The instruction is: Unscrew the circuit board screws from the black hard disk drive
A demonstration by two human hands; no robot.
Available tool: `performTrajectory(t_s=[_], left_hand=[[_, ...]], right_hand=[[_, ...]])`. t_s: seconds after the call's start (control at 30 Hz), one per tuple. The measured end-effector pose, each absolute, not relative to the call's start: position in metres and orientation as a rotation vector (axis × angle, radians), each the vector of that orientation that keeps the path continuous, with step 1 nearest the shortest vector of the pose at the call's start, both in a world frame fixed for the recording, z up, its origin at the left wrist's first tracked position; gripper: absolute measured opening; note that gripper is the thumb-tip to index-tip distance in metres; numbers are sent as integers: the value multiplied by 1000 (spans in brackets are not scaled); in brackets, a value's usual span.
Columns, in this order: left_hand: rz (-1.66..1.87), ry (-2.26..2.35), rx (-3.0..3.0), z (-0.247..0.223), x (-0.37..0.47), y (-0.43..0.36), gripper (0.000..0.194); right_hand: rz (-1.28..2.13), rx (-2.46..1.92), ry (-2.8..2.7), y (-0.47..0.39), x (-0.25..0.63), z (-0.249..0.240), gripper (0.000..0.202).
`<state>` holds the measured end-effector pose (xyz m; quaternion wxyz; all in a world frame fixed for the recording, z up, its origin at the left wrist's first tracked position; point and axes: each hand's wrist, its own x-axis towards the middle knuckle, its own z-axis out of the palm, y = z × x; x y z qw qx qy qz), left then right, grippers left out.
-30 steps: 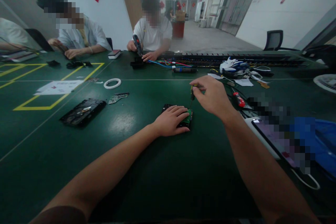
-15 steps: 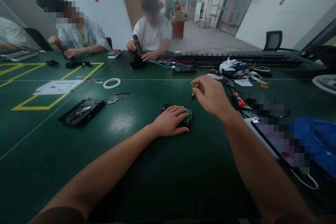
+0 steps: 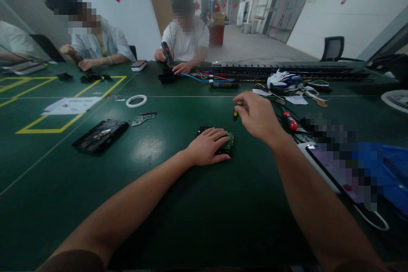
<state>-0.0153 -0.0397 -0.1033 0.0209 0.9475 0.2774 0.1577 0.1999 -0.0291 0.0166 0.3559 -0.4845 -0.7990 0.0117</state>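
My left hand [image 3: 208, 148] lies flat over a hard drive [image 3: 230, 148] on the green table, fingers stretched out across its top. Most of the drive is hidden under that palm; its green circuit board [image 3: 227, 138] shows by the fingertips. In my right hand [image 3: 259, 114], closed by a pinch of thumb and fingers, is a yellow-and-black screwdriver [image 3: 235, 114]. The screwdriver stands nearly upright, its thin shaft reaching down to the drive's far right corner. Whether the tip sits in a screw is too small to tell.
To the left lie an opened black casing [image 3: 100, 136], a loose circuit board [image 3: 143, 118] and a white ring [image 3: 136, 101]. On the right are a red tool [image 3: 290, 121], a phone [image 3: 334, 174] and a blue tray [image 3: 395, 174]. Across the table, a person works with a power screwdriver [image 3: 167, 54].
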Motion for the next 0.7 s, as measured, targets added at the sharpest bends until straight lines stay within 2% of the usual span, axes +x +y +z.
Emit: performTrajectory(t_s=[0.13,0.37,0.57,0.7], left_hand=[[492,865,2939,-103,-15,-40,75],[497,856,2940,-101,-15,-41,75],[504,850,2926,-102,-15,-41,74],[501,850,2923,-101,-15,-41,74]], right_hand=[[-7,-1278,-2067,-30,200,17,10],[-111,-1372,-2062,-33,199,18,22],[-58,-1286,-2110,-33,201,20,7],[-7,-1245,-2119,-33,200,20,15]])
